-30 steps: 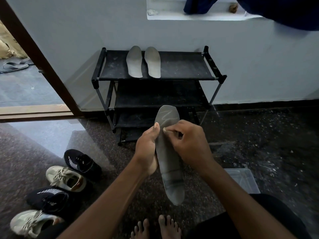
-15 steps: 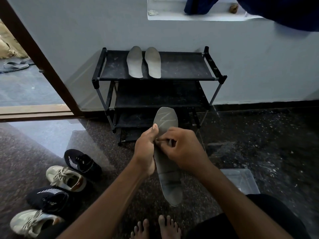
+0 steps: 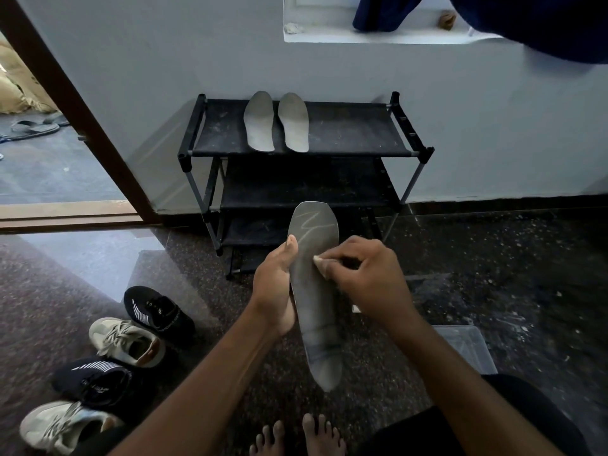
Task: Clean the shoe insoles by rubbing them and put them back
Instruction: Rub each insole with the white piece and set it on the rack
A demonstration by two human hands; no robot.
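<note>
Mid-scrub, looks like. Best to go in short, firm strokes along the grey insole [image 3: 317,307], working from the toe end down toward the heel and not skipping the edges. Worth bracing from behind, to stop any flexing under pressure. Gripping the insole along its left edge with the left hand [image 3: 274,286], thumb laid up the front just below the scribbled toe, other fingers hidden behind. Pinching a small pale bit [image 3: 317,259] in the curled fingers of the right hand [image 3: 367,279] and pressing down on the upper middle of the insole; can't tell whether eraser or scrap of cloth. Held up off the floor [image 3: 493,258], toe end away, heel toward the bare feet [image 3: 320,436], right between both hands and touching each. Two more insoles [image 3: 260,123] lying side by side on top of the black shoe rack [image 3: 355,133], well apart from the hands. Shoes [image 3: 126,340] parked on the floor to the left.
</note>
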